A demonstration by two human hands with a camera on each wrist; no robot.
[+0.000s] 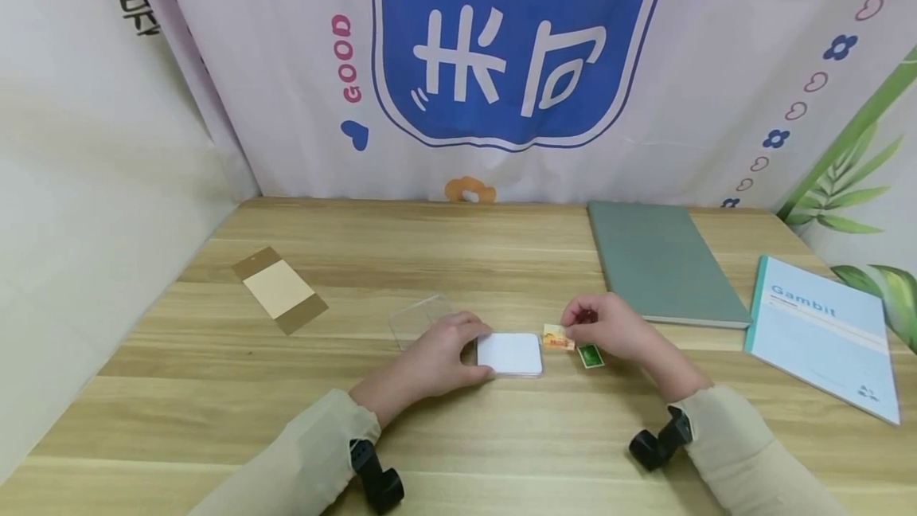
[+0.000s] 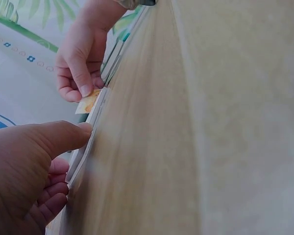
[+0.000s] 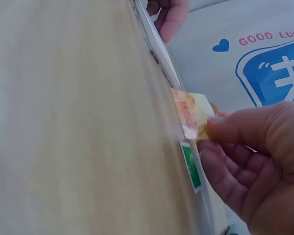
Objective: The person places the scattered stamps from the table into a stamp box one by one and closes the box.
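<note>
My left hand (image 1: pixel 446 353) grips the left end of a flat clear case (image 1: pixel 526 376) holding a white rounded-corner card stack (image 1: pixel 510 353), thumb on the near edge and fingers on the far one. In the left wrist view the case appears edge-on beside the thumb. Just right of the case, my right hand (image 1: pixel 609 329) pinches a small orange-and-yellow printed paper piece (image 1: pixel 557 337) between thumb and finger; the right wrist view shows this piece (image 3: pixel 190 112) tilted up. Below those fingers lies a small green paper piece (image 1: pixel 591 356) with a pale border.
A clear plastic lid (image 1: pixel 414 320) lies behind my left hand, partly hidden. Farther left is a brown-and-cream card (image 1: pixel 279 290). On the right are a grey-green notebook (image 1: pixel 662 261) and a light-blue "Gambit" notebook (image 1: pixel 824 333). A printed cloth (image 1: pixel 301 142) hangs at the table's back edge.
</note>
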